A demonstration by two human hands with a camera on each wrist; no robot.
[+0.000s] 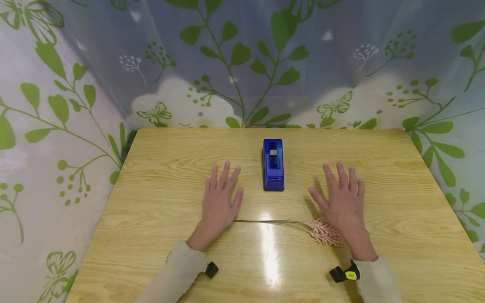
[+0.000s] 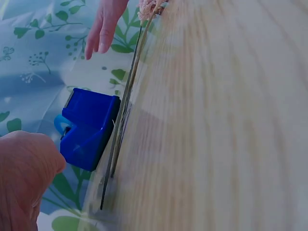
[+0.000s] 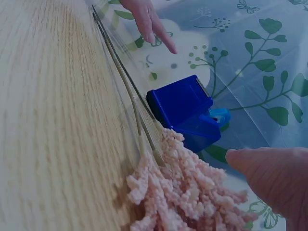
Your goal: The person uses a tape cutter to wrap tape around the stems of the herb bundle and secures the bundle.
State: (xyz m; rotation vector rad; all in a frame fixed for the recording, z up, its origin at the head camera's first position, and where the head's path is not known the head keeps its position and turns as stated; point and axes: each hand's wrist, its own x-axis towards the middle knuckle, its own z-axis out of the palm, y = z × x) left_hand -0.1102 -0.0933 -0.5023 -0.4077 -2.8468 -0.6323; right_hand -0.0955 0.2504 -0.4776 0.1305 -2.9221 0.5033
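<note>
A blue tape dispenser (image 1: 273,176) stands on the wooden table, between the two hands and a little beyond them. Nearer the person lies a dried-looking flower sprig with thin stems (image 1: 280,221) and a pink, bead-like head (image 3: 183,192), pointing right. My left hand (image 1: 219,206), fingers spread and straight, is by the stem ends at left and holds nothing. With fingers likewise spread, my right hand (image 1: 344,206) hovers over the flower head and covers part of it in the head view. A light blue roll (image 3: 220,116) shows in the dispenser.
The wooden table (image 1: 151,176) ends at a back edge against a curtain (image 1: 257,92) printed with green leaves and butterflies. Similar patterned cloth hangs at the left and right. Black wrist devices (image 1: 212,269) sit at both cuffs.
</note>
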